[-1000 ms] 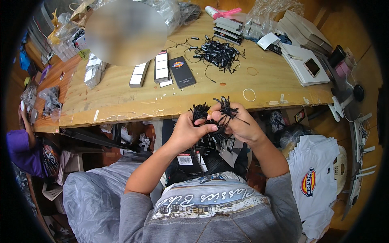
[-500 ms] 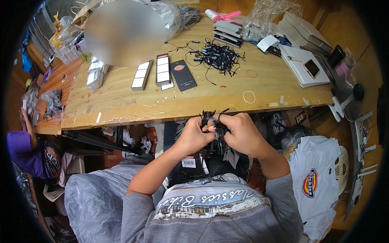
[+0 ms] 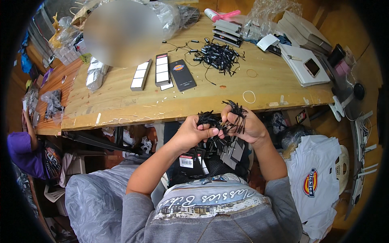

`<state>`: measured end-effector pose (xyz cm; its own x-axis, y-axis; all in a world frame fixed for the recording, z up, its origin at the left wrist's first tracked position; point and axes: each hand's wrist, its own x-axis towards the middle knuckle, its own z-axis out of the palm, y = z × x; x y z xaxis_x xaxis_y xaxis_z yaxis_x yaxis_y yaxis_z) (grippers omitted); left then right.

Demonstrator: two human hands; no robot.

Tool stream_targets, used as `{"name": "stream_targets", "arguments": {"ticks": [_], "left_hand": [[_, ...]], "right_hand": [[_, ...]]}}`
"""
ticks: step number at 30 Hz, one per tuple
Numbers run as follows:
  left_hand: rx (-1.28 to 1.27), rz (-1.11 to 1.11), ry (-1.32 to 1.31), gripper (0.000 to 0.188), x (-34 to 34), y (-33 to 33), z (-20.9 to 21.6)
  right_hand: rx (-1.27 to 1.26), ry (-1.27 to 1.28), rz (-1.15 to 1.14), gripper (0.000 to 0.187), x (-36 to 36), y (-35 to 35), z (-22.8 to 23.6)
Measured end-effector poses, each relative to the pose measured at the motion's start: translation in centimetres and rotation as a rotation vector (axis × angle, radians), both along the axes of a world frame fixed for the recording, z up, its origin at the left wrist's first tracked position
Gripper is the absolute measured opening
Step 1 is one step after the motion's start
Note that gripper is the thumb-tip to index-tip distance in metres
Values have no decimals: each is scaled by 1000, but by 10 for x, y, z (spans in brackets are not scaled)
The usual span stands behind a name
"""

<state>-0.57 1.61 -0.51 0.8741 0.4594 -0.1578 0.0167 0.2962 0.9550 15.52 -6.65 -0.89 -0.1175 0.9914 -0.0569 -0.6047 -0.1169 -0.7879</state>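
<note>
My left hand [image 3: 190,133] is closed around a bunch of black tag strings [image 3: 208,118], thumb pointing right. Beside it, my right hand [image 3: 253,127] grips another bunch of black tag strings [image 3: 238,111], its loose ends fanning out over the fingers. Both hands are just off the table's front edge, above my lap. Grey hang tags [image 3: 233,154] dangle under the right hand. Below the left hand, dark hang tags with white labels [image 3: 187,162] are on my lap. Across the table spreads a tangled pile of black tag strings [image 3: 219,57].
The wooden table [image 3: 227,95] holds stacks of labelled tags [image 3: 162,69], a single dark tag [image 3: 183,75], and a phone [image 3: 311,67] on a white stack. White shirts [image 3: 320,162] are at right, a grey plastic bag [image 3: 95,198] at left. A person in purple [image 3: 20,150] sits far left.
My hands have moved apart, the right one slightly up and right. The strings now show as two separate bunches, and the grey tags below are more exposed.
</note>
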Motion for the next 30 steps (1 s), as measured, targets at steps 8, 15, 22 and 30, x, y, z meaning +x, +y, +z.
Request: {"name": "stream_targets", "arguments": {"ticks": [8, 15, 22, 30], "left_hand": [[82, -32, 18, 13, 0, 0, -2], [58, 28, 49, 6, 2, -1, 1], [37, 73, 91, 19, 4, -2, 1], [104, 75, 73, 2, 2, -3, -4]], "right_hand": [[223, 76, -75, 23, 11, -12, -11], [222, 338, -143, 23, 21, -15, -25], [182, -1285, -988, 10, 11, -32, 11], [389, -1329, -680, 10, -36, -14, 15]]}}
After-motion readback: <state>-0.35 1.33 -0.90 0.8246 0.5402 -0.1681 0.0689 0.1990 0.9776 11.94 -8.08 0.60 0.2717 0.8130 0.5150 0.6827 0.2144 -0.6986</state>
